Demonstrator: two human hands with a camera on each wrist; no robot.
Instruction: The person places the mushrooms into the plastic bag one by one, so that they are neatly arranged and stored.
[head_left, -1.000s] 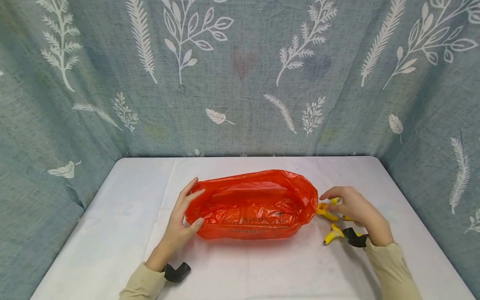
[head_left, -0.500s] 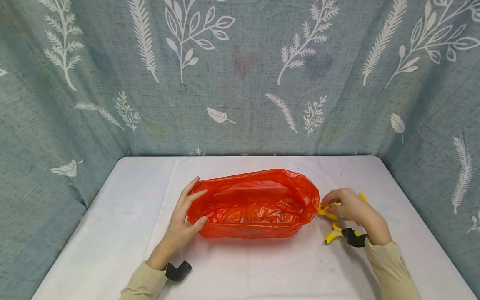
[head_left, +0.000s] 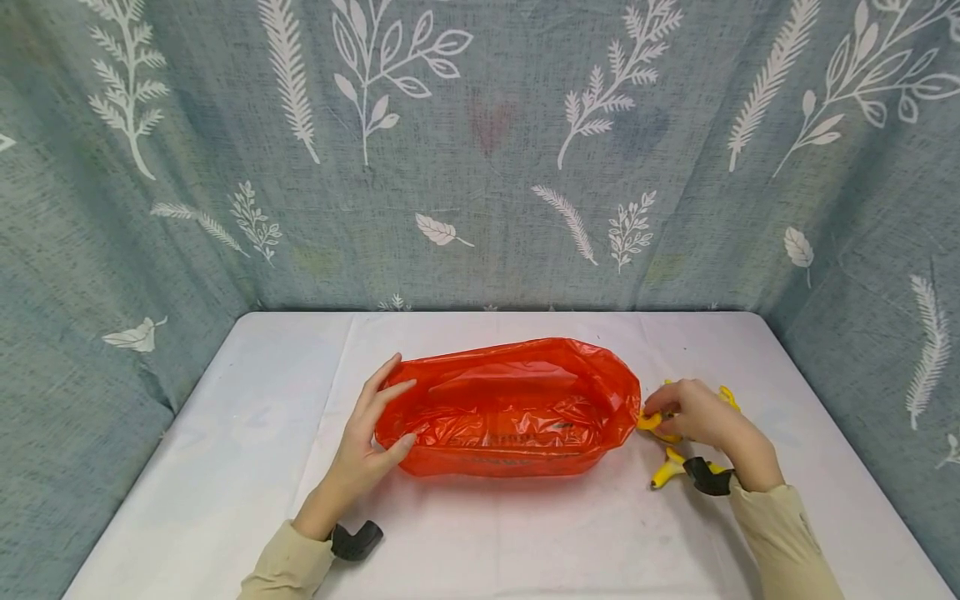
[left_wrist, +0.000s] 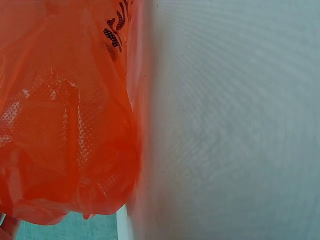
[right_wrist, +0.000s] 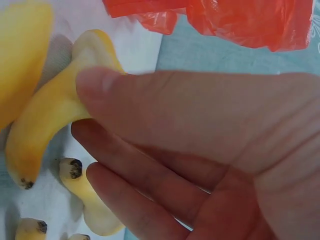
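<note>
A red plastic bag lies with its wide mouth held up on the white table. At its left end my left hand rests with fingers spread and nearly straight, thumb toward the near rim and fingers toward the far rim. The left wrist view shows mostly the bag's side, with a bit of finger at the corner. Right of the bag, my right hand pinches a small yellow banana between thumb and fingers. More bananas lie under and around that hand, one banana nearer the front.
Another banana shows beyond the right hand, partly covered. In the right wrist view, a large yellow shape sits close at the left and dark-tipped bananas lie below. A patterned grey-green curtain surrounds the table.
My right hand has lowered onto the bananas, and its thumb and fingers have closed on one beside the bag. The left hand and the bag have stayed nearly still.
</note>
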